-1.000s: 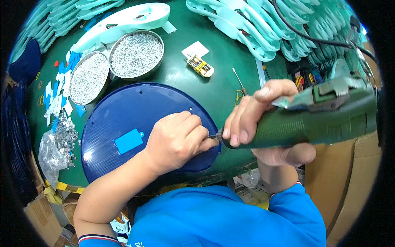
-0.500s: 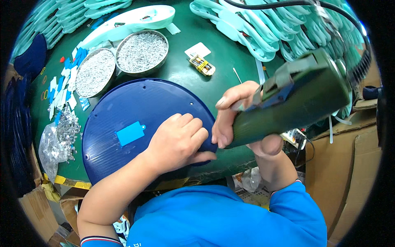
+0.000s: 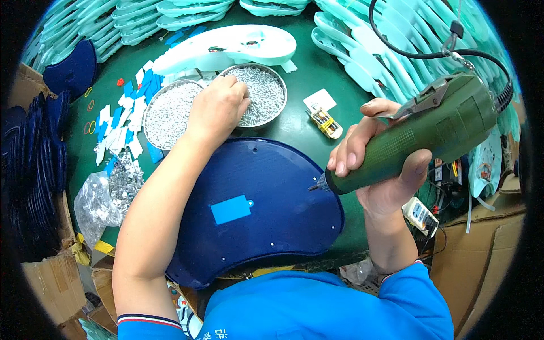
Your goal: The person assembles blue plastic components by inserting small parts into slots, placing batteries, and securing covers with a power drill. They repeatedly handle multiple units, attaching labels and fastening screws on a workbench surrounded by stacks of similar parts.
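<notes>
My left hand (image 3: 218, 106) reaches into the right-hand metal bowl (image 3: 272, 122) of small silvery screws. Its fingers are drawn together, and whatever may be between them is hidden. In my right hand (image 3: 388, 181) is a green electric screwdriver (image 3: 430, 133), fingers wrapped round its body. The driver's bit points left, raised over the right edge of a dark blue curved panel (image 3: 277, 187). That panel lies in front of me with small holes along its edge. A light blue tag (image 3: 231, 210) rests on it.
A second screw bowl (image 3: 148, 131) stands at left, beside scattered blue and white pieces (image 3: 122, 122) and a plastic bag (image 3: 93, 207) near metal parts. Mint-green shells (image 3: 374, 48) are stacked at the back. A yellow-banded small bundle (image 3: 326, 123) lies right of the bowls. The driver's black cable (image 3: 419, 55) arches behind.
My left hand has left the blue panel's near right edge and gone up to the right-hand screw bowl. The screwdriver's tip has swung clear of the panel edge and now shows.
</notes>
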Action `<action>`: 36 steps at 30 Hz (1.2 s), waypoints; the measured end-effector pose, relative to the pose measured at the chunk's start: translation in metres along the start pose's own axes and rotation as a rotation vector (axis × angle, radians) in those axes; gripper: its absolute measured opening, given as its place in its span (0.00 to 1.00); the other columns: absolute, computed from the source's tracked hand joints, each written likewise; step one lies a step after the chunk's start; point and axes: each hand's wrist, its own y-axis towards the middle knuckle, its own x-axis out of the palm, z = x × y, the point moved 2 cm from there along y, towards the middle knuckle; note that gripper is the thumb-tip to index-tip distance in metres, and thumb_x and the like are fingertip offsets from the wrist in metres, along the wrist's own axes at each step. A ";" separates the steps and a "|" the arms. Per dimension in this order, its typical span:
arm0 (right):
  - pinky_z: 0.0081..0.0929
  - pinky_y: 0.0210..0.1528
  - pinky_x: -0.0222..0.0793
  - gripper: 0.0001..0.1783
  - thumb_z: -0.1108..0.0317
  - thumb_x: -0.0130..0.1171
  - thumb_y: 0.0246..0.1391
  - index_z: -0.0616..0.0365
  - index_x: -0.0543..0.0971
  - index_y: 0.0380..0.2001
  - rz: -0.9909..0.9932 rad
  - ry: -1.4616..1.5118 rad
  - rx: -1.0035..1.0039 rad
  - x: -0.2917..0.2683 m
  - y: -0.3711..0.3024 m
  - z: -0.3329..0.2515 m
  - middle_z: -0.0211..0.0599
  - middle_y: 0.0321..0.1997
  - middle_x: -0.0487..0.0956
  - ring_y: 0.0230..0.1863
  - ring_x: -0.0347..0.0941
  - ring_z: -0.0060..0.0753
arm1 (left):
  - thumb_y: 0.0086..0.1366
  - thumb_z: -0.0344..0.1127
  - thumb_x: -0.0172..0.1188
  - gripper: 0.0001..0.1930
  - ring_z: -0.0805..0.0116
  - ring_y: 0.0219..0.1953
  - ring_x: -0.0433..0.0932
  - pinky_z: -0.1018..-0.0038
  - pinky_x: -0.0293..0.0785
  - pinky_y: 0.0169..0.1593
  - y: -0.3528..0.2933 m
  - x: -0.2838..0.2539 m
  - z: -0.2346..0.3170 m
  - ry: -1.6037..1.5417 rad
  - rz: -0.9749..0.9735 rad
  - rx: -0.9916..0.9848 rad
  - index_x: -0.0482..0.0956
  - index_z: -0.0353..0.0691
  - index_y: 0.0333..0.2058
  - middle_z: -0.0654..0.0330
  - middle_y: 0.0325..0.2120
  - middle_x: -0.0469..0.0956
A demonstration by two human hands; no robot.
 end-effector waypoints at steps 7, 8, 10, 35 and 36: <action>0.33 0.33 0.76 0.50 0.23 0.47 0.53 0.64 0.65 0.55 0.094 0.024 -0.132 0.015 0.022 0.026 0.36 0.23 0.73 0.25 0.74 0.30 | 0.57 0.27 0.64 0.04 0.66 0.31 0.78 0.72 0.75 0.38 -0.032 -0.036 0.029 -0.719 -0.192 -0.122 0.78 0.37 0.31 0.57 0.28 0.78; 0.33 0.33 0.76 0.51 0.23 0.47 0.52 0.64 0.65 0.55 0.089 0.043 -0.147 0.021 0.026 0.029 0.36 0.23 0.73 0.25 0.74 0.30 | 0.55 0.25 0.65 0.05 0.69 0.31 0.78 0.74 0.75 0.38 -0.042 -0.041 0.034 -0.768 -0.204 -0.125 0.79 0.36 0.32 0.58 0.28 0.78; 0.34 0.34 0.76 0.51 0.23 0.47 0.53 0.64 0.64 0.56 0.060 0.072 -0.147 0.032 0.031 0.034 0.36 0.24 0.73 0.26 0.74 0.31 | 0.55 0.25 0.66 0.06 0.63 0.31 0.78 0.70 0.75 0.36 -0.054 -0.045 0.038 -0.790 -0.180 -0.088 0.78 0.37 0.31 0.57 0.28 0.76; 0.35 0.33 0.77 0.50 0.24 0.48 0.54 0.63 0.63 0.57 0.027 0.225 -0.143 0.049 0.038 0.048 0.36 0.25 0.74 0.27 0.75 0.31 | 0.50 0.25 0.69 0.08 0.60 0.33 0.76 0.68 0.72 0.38 -0.066 -0.045 0.028 -0.638 -0.050 -0.077 0.80 0.39 0.29 0.59 0.28 0.77; 0.35 0.33 0.77 0.50 0.24 0.47 0.54 0.63 0.63 0.56 0.027 0.229 -0.144 0.049 0.039 0.048 0.36 0.25 0.74 0.27 0.75 0.31 | 0.50 0.25 0.69 0.08 0.60 0.33 0.76 0.68 0.72 0.38 -0.066 -0.045 0.026 -0.639 -0.059 -0.074 0.80 0.39 0.29 0.58 0.28 0.77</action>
